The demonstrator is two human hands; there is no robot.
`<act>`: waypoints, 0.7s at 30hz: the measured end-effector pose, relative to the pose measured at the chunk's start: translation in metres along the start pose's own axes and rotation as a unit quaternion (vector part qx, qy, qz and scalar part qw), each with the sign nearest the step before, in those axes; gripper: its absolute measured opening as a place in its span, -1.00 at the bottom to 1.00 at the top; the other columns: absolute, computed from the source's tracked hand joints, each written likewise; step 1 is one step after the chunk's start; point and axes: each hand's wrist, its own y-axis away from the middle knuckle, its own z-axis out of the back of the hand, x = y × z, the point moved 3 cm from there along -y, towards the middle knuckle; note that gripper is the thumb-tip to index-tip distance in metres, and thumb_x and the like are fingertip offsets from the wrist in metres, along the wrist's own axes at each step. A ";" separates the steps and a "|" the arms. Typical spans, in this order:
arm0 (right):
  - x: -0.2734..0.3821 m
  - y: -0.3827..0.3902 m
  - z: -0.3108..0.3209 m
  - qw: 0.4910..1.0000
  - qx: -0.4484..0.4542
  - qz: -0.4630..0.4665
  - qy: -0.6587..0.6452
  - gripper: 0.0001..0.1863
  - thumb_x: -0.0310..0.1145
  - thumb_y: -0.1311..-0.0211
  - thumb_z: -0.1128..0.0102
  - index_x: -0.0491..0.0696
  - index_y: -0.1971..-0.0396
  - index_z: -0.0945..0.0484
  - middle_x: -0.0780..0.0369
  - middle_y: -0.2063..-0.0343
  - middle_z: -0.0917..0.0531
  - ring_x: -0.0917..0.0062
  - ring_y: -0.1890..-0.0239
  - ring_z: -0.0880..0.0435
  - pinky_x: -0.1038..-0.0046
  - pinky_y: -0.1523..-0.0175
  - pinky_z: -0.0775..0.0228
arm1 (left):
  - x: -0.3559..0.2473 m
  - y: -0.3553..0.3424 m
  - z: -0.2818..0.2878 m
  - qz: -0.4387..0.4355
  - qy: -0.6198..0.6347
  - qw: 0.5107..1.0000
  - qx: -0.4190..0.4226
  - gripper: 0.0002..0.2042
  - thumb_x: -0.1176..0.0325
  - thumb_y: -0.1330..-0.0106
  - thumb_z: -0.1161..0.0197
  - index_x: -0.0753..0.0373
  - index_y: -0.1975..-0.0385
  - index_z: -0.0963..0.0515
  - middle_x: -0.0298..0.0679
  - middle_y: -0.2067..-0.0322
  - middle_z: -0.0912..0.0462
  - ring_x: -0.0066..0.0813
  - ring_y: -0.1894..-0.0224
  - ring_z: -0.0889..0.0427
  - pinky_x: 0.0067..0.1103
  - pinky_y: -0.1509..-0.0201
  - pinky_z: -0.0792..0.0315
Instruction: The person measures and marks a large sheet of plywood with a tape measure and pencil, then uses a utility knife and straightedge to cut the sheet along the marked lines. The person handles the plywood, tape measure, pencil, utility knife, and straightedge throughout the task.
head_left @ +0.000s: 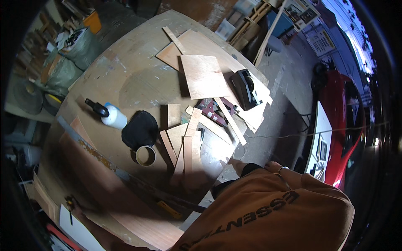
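Orange shirt (268,213), worn nearest. Hands are held well apart: small black-and-yellow tool (70,204) is gripped in left hand (76,208), near desk (138,88) edge; right hand's (273,166) grip cannot be told.

The tool (70,202) in your left hand (77,210) shows yellow and black; your sweatshirt (305,209) is orange with black lettering. Left, your tan, paint-flecked tabletop (102,71) carries a black-topped white bottle (115,119).
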 end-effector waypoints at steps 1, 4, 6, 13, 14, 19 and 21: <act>0.002 0.004 -0.002 1.000 -0.003 -0.027 -0.005 -0.57 -0.10 -0.40 0.01 -0.10 0.00 -0.61 -0.03 0.00 -0.66 0.09 -0.09 -0.62 0.13 -0.18 -0.46 | 0.014 -0.013 -0.003 0.054 -0.014 0.998 0.005 -0.32 0.10 -0.34 -0.38 0.35 -0.34 -0.31 -0.11 -0.19 -0.54 -0.25 -0.16 -0.55 -0.40 -0.30 -0.39; 0.004 0.006 -0.006 0.995 -0.003 -0.059 -0.075 -0.55 -0.04 -0.37 -0.03 -0.09 0.02 -0.63 -0.02 0.02 -0.68 0.07 -0.08 -0.63 0.11 -0.18 -0.46 | 0.028 -0.033 -0.016 0.017 -0.270 0.962 0.023 -0.42 0.16 -0.32 -0.40 0.31 -0.24 -0.37 -0.10 -0.07 -0.59 -0.26 -0.08 -0.58 -0.39 -0.22 -0.43; 0.000 0.006 -0.008 0.995 -0.004 -0.090 -0.047 -0.56 -0.05 -0.36 -0.02 -0.07 0.03 -0.64 -0.01 0.04 -0.70 0.04 -0.04 -0.65 0.11 -0.17 -0.47 | 0.019 -0.026 -0.025 -0.079 -0.320 0.944 0.007 -0.50 0.21 -0.32 -0.41 0.28 -0.17 -0.41 -0.07 0.01 -0.61 -0.26 -0.03 -0.60 -0.40 -0.17 -0.46; -0.020 0.000 -0.032 0.978 -0.037 -0.070 -0.193 -0.58 -0.07 -0.34 -0.03 -0.06 0.05 -0.64 -0.03 0.14 -0.72 0.00 0.01 -0.66 0.09 -0.11 -0.48 | -0.138 0.157 -0.016 -0.051 0.076 0.887 -0.453 -0.58 0.17 -0.46 -0.23 0.32 -0.15 -0.44 -0.02 -0.02 -0.59 -0.23 0.01 -0.61 -0.31 -0.05 -0.56; -0.024 -0.002 -0.035 0.976 -0.043 -0.059 -0.207 -0.58 -0.08 -0.33 -0.03 -0.07 0.06 -0.64 -0.05 0.15 -0.71 -0.02 0.02 -0.66 0.08 -0.09 -0.48 | -0.188 0.183 -0.024 -0.147 -0.030 0.861 -0.486 -0.63 0.05 -0.44 -0.22 0.27 0.10 -0.46 -0.10 0.23 -0.54 -0.24 0.23 -0.54 -0.31 0.14 -0.47; -0.033 -0.014 -0.021 0.958 -0.110 0.039 -0.261 -0.61 -0.09 -0.34 -0.08 -0.10 0.10 -0.63 -0.10 0.21 -0.71 -0.06 0.09 -0.67 0.06 0.00 -0.48 | -0.375 0.337 -0.071 -0.185 0.155 0.957 -0.163 -0.73 0.18 -0.56 -0.01 0.28 0.19 -0.46 -0.14 0.28 -0.50 -0.31 0.31 -0.49 -0.41 0.19 -0.43; -0.032 -0.014 0.006 0.941 -0.163 0.086 -0.285 -0.64 -0.12 -0.41 -0.08 -0.12 0.09 -0.60 -0.10 0.26 -0.71 -0.04 0.14 -0.68 0.09 0.05 -0.49 | -0.421 0.384 -0.117 -0.112 0.191 0.971 -0.092 -0.59 0.16 -0.52 -0.12 0.37 -0.17 -0.45 0.06 -0.07 -0.58 -0.18 0.03 -0.64 -0.34 -0.07 -0.56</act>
